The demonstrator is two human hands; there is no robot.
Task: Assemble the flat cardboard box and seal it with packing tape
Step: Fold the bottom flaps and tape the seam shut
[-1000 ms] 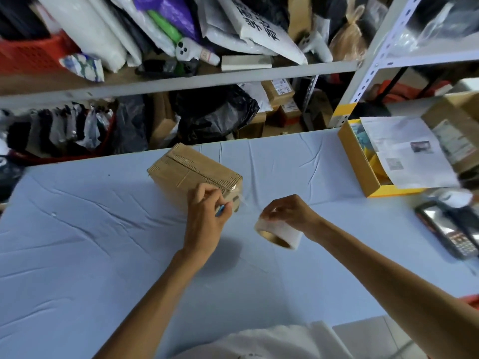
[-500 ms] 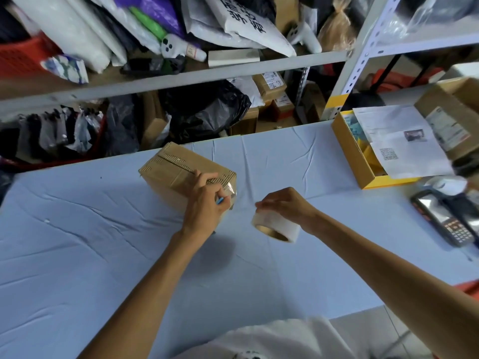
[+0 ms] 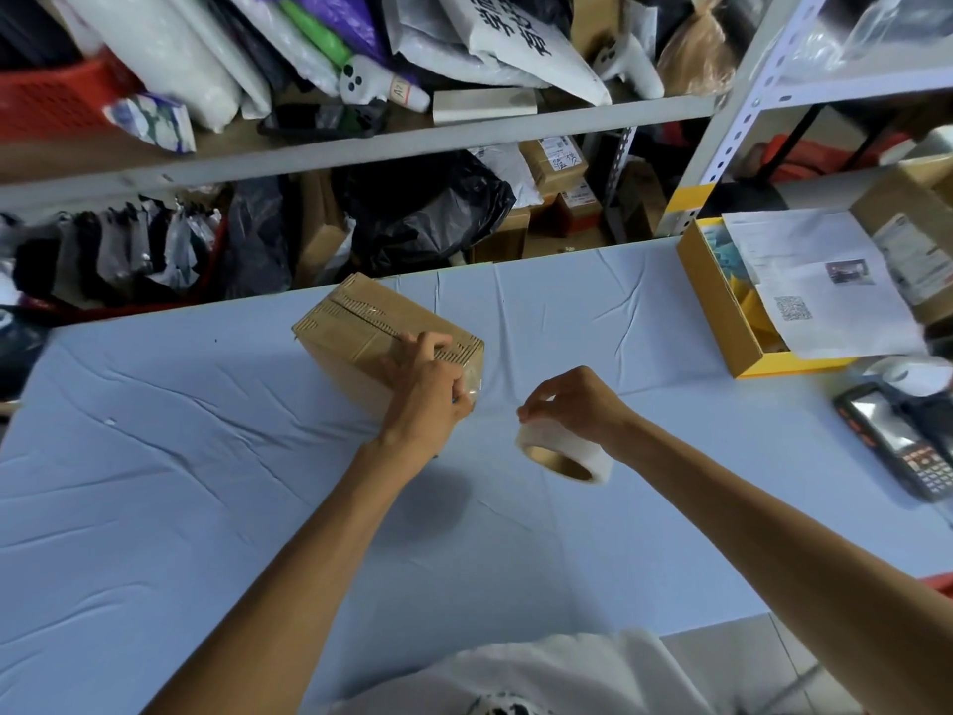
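Observation:
A closed brown cardboard box (image 3: 356, 332) lies on the blue-covered table (image 3: 154, 482), with clear tape along its top seam and down its near right end. My left hand (image 3: 425, 399) rests on that near right corner, fingers curled around a small blue tool that barely shows. To the right of the box, my right hand (image 3: 577, 405) grips a roll of clear packing tape (image 3: 564, 451) from above and holds it just over the table. A strip of tape seems to run from the box corner toward the roll, but it is hard to make out.
A yellow-edged open box (image 3: 722, 322) with printed sheets sits at the right. A black handheld scanner (image 3: 902, 441) lies near the right edge. Metal shelving (image 3: 361, 147) packed with bags and parcels stands behind the table.
My left hand has moved up and forward onto the box's near right corner. The roll in my right hand has stayed close to the same spot.

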